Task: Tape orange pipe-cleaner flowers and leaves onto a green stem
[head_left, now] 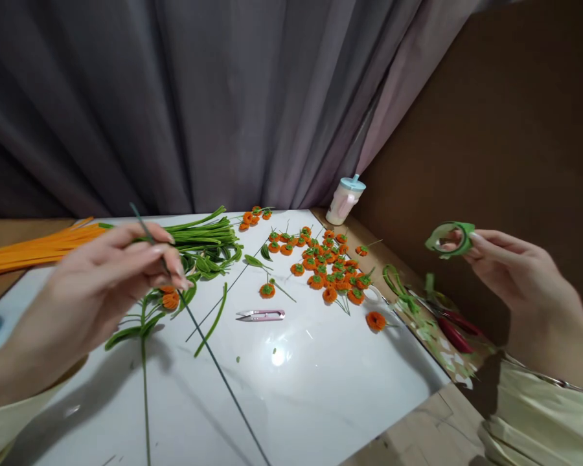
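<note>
Left hand (97, 278), grip closed, holds a thin, straight wire (223, 375) slanting far left to near right; right hand (527, 275) pinches a ring-shaped green tape roll (465, 238).

- The left hand (102, 285) is bare, slim-fingered, with smooth nails cut fairly short from where I stand.
- The left sleeve (14, 417) is pale cream leaning to yellow-green, its plain cuff loose around the forearm and shadowed brownish along the inner edge.
- The right hand (529, 278) is bare too, long and slender in the fingers.
- The right sleeve (534, 414) shows the same pale cloth, bunched in soft, baggy folds.
- A thin, shiny, silvery bracelet (558, 380) circles the right wrist by the cuff; its finer detail is too small to tell.
</note>
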`<state>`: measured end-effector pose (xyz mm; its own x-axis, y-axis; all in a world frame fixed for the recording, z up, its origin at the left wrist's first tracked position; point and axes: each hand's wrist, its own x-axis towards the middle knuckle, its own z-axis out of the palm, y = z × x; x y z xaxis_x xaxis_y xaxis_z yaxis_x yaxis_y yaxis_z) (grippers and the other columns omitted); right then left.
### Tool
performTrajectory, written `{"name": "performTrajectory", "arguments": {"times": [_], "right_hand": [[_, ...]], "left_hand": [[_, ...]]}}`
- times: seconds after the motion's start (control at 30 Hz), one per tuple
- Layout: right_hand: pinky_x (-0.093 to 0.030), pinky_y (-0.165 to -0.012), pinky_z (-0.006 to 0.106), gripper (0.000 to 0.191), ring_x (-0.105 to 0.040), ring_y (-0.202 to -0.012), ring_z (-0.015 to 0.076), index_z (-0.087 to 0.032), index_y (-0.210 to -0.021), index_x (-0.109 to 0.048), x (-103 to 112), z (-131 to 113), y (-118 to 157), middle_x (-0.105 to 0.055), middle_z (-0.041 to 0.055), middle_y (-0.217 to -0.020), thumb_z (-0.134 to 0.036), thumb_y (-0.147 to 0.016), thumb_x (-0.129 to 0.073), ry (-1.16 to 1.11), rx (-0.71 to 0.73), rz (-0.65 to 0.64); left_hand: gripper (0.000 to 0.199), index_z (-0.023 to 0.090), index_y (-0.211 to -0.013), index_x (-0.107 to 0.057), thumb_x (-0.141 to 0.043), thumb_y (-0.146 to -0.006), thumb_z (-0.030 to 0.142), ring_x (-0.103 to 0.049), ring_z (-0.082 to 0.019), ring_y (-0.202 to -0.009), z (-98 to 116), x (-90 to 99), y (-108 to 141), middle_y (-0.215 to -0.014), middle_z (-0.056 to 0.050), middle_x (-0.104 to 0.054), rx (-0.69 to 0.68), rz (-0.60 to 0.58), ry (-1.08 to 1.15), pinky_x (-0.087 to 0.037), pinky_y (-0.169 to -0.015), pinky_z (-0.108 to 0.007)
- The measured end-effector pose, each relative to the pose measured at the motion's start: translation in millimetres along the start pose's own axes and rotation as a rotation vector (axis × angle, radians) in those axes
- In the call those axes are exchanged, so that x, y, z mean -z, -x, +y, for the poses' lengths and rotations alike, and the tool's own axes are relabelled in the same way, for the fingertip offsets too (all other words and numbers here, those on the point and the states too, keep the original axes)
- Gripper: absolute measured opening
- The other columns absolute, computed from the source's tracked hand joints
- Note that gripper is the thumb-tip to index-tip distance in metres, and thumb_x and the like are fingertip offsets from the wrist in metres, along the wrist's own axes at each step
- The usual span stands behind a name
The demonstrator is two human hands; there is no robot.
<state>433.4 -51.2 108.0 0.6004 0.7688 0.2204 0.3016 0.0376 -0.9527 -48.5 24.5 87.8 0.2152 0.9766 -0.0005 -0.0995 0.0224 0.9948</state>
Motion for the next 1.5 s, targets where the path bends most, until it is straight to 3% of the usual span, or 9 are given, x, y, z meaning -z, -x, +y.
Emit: {"name": "performTrajectory", "arguments": {"times": [0.13,0.3,0.5,0.6,0.77,0.9,1.1,1.3,1.5], "right_hand": [[-0.046,-0.073,0.032,0.014,-0.06,-0.07,0.0145,-0.017,-0.076,-0.068,-41.1,-33.0,23.8,-0.064,0.0072,-0.078,-0.015,-0.077,-0.055,-0.106,-0.022,-0.217],[-0.046,-0.064,0.026,0.012,-0.058,-0.066,0.0124,-0.018,-0.078,-0.068,-109.3,-48.6,50.1,-0.06,0.0009,-0.068,-0.03,-0.076,-0.068,-0.116,-0.161,-0.786],[-0.047,-0.057,0.022,0.018,-0.054,-0.061,0.01,-0.018,-0.081,-0.064,-193.9,-58.2,72.7,-0.059,-0.0005,-0.072,-0.035,-0.08,-0.068,0.044,-0.084,-1.269],[-0.044,-0.053,0.02,0.017,-0.054,-0.061,0.0094,-0.019,-0.086,-0.062,-221.3,-62.4,78.8,-0.06,-0.0013,-0.073,-0.036,-0.082,-0.064,0.03,0.014,-1.281],[-0.048,-0.055,0.023,0.024,-0.058,-0.065,0.0118,-0.02,-0.092,-0.057,-241.1,-54.6,80.9,-0.059,0.0001,-0.082,-0.043,-0.085,-0.059,-0.064,-0.033,-1.24],[-0.048,-0.067,0.021,0.026,-0.058,-0.082,0.0124,-0.019,-0.097,-0.059,-238.5,-46.6,73.0,-0.06,0.0021,-0.09,-0.043,-0.089,-0.053,-0.071,0.029,-1.206],[-0.053,-0.073,0.025,0.035,-0.065,-0.083,0.0142,-0.021,-0.114,-0.06,-217.8,-51.1,57.8,-0.069,0.0023,-0.098,-0.029,-0.081,-0.066,0.049,0.175,-1.47],[-0.055,-0.072,0.025,0.03,-0.069,-0.076,0.0159,-0.015,-0.109,-0.072,-214.1,-52.3,64.2,-0.076,0.0035,-0.085,-0.021,-0.08,-0.064,0.163,0.387,-1.309],[-0.056,-0.07,0.025,0.024,-0.071,-0.076,0.0174,-0.017,-0.101,-0.075,-218.2,-46.4,64.5,-0.077,0.0047,-0.088,-0.021,-0.079,-0.066,0.124,0.401,-1.203]], "left_hand": [[0.002,0.021,-0.083,-0.058,-0.06,-0.083,0.021,-0.052,-0.011,-0.059,-15.3,-31.5,0.6,-0.062,0.001,-0.056,0.14,-0.197,0.187,-0.049,-0.063,-0.021],[0.004,0.016,-0.083,-0.061,-0.062,-0.081,0.02,-0.025,-0.007,-0.049,-43.6,-45.6,-4.8,-0.056,0.007,-0.029,0.331,-0.286,0.355,-0.033,-0.047,-0.017],[0.019,0.022,-0.096,-0.064,-0.068,-0.08,0.031,-0.044,-0.011,-0.075,-50.3,-54.3,-5.4,-0.087,0.0,-0.05,0.335,-0.34,0.219,-0.036,-0.06,-0.018],[0.024,0.022,-0.097,-0.062,-0.071,-0.078,0.033,-0.042,-0.01,-0.075,-53.9,-53.5,-6.7,-0.096,0.0,-0.05,0.284,-0.394,0.205,-0.034,-0.059,-0.019],[0.025,0.017,-0.09,-0.061,-0.074,-0.076,0.033,-0.032,-0.006,-0.058,-57.4,-52.4,-10.9,-0.078,0.003,-0.046,0.255,-0.436,0.213,-0.023,-0.05,-0.021],[0.025,0.016,-0.083,-0.061,-0.075,-0.074,0.034,-0.028,-0.005,-0.053,-57.1,-53.3,-13.0,-0.068,0.005,-0.043,0.266,-0.434,0.206,-0.018,-0.048,-0.022],[0.026,0.015,-0.078,-0.062,-0.077,-0.071,0.035,-0.027,-0.005,-0.05,-57.3,-52.2,-12.2,-0.062,0.005,-0.043,0.269,-0.475,0.155,-0.017,-0.046,-0.022],[0.037,0.013,-0.08,-0.062,-0.074,-0.073,0.047,-0.028,-0.004,-0.048,-60.4,-51.2,-13.1,-0.06,0.005,-0.043,0.307,-0.495,0.254,-0.017,-0.045,-0.02],[0.033,0.012,-0.084,-0.067,-0.073,-0.076,0.044,-0.024,-0.002,-0.045,-61.5,-52.6,-13.1,-0.058,0.005,-0.045,0.276,-0.459,0.259,-0.016,-0.042,-0.018]]}}
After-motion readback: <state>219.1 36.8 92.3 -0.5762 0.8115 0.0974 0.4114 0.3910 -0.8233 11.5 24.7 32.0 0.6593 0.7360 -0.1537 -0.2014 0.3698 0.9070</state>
